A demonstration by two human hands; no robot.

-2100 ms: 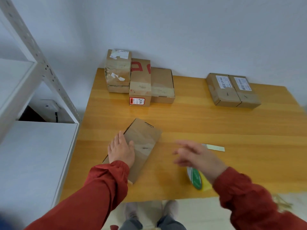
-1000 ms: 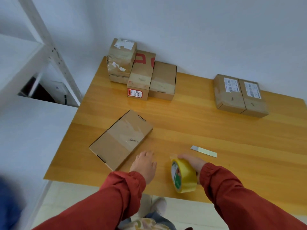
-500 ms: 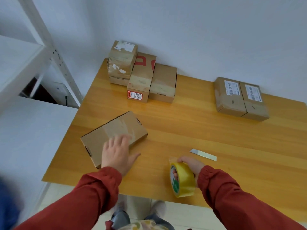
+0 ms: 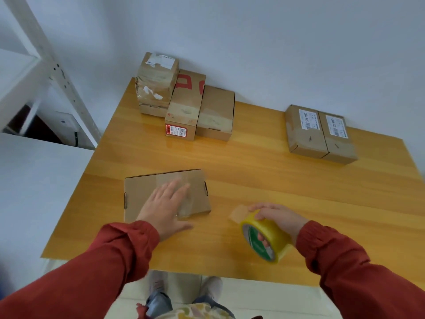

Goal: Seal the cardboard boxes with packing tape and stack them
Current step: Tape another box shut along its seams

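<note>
Finding: the box [image 4: 147, 194] no longer lies aslant. It now sits square to the near edge of the tabletop [image 4: 253, 180]. The left hand [image 4: 165, 208] lies flat on its top with fingers spread and straight, holding nothing.

Right of the box, the tape roll [image 4: 269, 240] has come up off the tabletop. The right hand [image 4: 278, 218] grips it, a finger through the core. A short free tab [image 4: 238, 214] points toward the box and is not yet touching it.

A clear band already crosses the box top. Whether it seals the flaps cannot be told.

Beyond the box, a group of boxes [image 4: 184, 104] stands against the wall. Beyond and right of it sits a pair [image 4: 319, 132].

Assessment: the box is lined up and steadied, and taping appears to be next. Stacking is not begun for this box.
</note>
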